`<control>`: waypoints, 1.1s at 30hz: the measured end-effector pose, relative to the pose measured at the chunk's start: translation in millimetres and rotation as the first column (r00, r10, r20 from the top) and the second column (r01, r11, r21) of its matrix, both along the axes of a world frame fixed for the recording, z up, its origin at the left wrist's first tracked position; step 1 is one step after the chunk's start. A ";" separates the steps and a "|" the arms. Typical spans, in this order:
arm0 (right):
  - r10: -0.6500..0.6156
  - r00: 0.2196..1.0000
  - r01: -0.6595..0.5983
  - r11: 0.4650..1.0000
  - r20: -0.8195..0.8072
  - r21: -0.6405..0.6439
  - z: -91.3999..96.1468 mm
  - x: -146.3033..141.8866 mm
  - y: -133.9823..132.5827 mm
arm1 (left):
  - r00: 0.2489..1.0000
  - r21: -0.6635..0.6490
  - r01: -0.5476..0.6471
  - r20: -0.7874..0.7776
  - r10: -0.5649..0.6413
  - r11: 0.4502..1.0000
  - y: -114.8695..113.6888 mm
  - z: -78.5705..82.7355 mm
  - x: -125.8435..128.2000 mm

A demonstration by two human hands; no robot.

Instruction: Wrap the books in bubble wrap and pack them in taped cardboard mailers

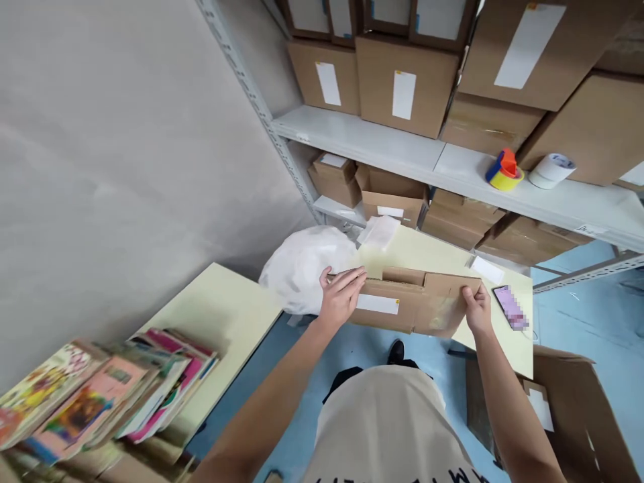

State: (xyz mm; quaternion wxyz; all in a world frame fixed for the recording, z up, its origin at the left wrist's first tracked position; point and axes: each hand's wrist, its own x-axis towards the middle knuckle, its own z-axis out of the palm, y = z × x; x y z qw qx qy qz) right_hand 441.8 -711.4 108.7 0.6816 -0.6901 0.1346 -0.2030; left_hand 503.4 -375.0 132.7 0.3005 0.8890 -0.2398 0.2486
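A flattened-looking brown cardboard box (417, 305) with a white label (377, 304) is held up in front of me, over the near edge of the pale yellow table. My left hand (343, 295) is on its left end, fingers stretched across the upper edge. At the right end my right hand (477, 305) grips the box, thumb on the near face and fingers behind. A short flap stands up along the top edge. The underside of my left palm is hidden.
A phone (512, 308) and white slip (487, 270) lie on the table (427, 251). A white plastic bag (306, 268) bulges at left. Books (166, 376) cover part of another table. Shelves hold boxes (407, 87) and tape rolls (506, 173). An open carton (578, 402) stands right.
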 end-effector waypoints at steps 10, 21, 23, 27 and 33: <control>-0.182 0.983 0.182 0.982 0.027 -0.038 -12.7 41.4 -55.1 | 0.957 -0.050 0.096 0.280 -0.079 0.994 -68.9 -6.9 81.6; -0.213 0.921 0.200 0.977 -0.326 -0.072 -7.2 57.7 -38.6 | 0.941 0.017 0.337 0.015 -0.337 0.941 -83.4 -23.7 135.1; -0.236 0.879 0.253 0.967 -0.414 -0.014 -4.8 62.3 -24.2 | 0.920 0.025 0.391 -0.036 -0.390 0.920 -86.1 -25.5 136.9; -0.308 0.850 0.375 0.923 -0.428 0.081 0.8 76.2 -5.2 | 0.888 -0.003 0.447 -0.119 -0.444 0.894 -90.0 -26.1 135.9; -0.174 0.837 0.233 0.971 -0.519 0.049 21.2 87.3 -19.7 | 0.828 0.044 0.453 -0.390 -0.402 0.890 -89.8 2.1 135.7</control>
